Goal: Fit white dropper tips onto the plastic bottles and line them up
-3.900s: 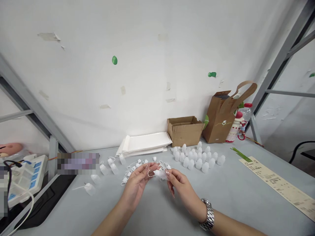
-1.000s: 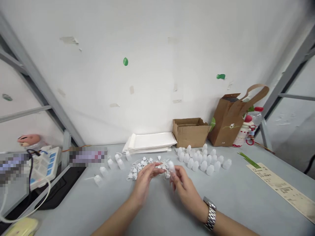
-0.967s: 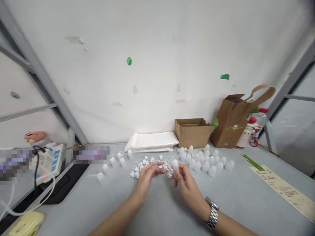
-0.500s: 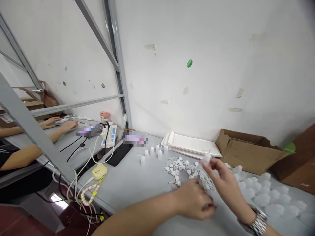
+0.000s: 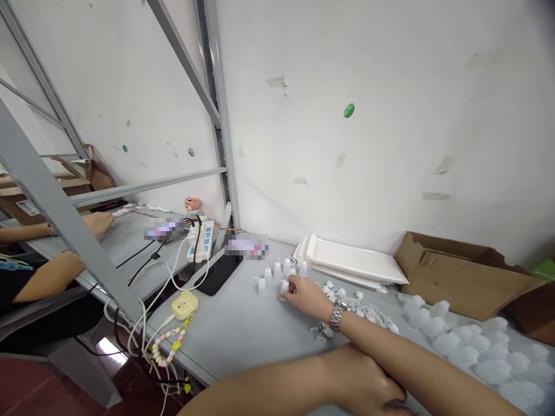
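My right hand [image 5: 300,293], with a metal watch on the wrist, reaches across to the left. Its thumb and fingers pinch a small white bottle-shaped piece [image 5: 284,287], upright at the table top. Several similar white pieces [image 5: 277,270] stand around it, some with a thin cord at the top. Under my right forearm, my left hand [image 5: 368,381] is curled closed near the bottom edge; what its fingers hold, if anything, is hidden. A pile of small white caps with cords [image 5: 373,315] lies on the grey table [image 5: 243,329], partly behind my right forearm.
Translucent white rounded pieces [image 5: 472,346] cover the right side, before an open cardboard box [image 5: 468,283]. White flat sheets [image 5: 355,260] lie against the wall. Left are a black phone [image 5: 220,274], a power strip [image 5: 202,242], cables, a yellow case [image 5: 184,305] and a co-worker's arm [image 5: 52,277] beyond the metal frame.
My right hand has moved left with the white bottle-shaped piece, down to the group of standing pieces. My left hand has shifted slightly right and down, under the right forearm.
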Demonstrator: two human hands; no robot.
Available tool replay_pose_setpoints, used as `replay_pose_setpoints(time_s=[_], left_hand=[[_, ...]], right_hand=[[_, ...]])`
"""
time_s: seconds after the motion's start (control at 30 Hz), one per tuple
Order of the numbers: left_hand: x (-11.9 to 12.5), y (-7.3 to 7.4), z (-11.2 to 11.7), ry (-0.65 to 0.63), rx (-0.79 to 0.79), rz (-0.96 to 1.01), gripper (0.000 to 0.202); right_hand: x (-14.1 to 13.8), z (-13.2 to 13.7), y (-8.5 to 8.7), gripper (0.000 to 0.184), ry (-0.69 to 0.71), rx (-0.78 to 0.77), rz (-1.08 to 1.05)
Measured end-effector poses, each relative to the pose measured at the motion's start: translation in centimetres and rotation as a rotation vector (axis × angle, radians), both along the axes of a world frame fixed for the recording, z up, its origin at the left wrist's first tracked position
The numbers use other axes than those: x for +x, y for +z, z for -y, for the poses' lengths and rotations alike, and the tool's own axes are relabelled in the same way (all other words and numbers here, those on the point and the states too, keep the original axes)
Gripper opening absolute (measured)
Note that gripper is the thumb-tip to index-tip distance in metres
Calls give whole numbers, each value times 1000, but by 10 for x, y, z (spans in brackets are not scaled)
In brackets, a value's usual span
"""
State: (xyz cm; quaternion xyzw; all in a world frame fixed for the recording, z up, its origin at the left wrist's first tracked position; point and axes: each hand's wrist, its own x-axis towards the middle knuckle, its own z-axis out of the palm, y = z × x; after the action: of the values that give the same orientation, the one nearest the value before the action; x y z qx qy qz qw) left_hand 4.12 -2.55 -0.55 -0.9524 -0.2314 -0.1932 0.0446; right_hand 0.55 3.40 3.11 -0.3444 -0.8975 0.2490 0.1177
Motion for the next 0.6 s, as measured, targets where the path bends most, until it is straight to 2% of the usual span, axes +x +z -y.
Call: replay_pose_setpoints(time_s=[0.2, 0.33, 0.5, 0.6], left_hand=[[2, -5, 2, -55, -6, 16, 30], [3, -5, 4, -55, -3, -13, 31], [5, 2, 6, -131, 59, -47, 27], [2, 5, 6, -140, 115, -33, 26]], right_hand=[[-6, -1, -7, 14, -26, 49, 43], [1, 3, -1, 28, -42, 75, 24], [32, 22, 22, 26, -70, 179, -36], [60, 29, 32, 25, -83, 388, -82]])
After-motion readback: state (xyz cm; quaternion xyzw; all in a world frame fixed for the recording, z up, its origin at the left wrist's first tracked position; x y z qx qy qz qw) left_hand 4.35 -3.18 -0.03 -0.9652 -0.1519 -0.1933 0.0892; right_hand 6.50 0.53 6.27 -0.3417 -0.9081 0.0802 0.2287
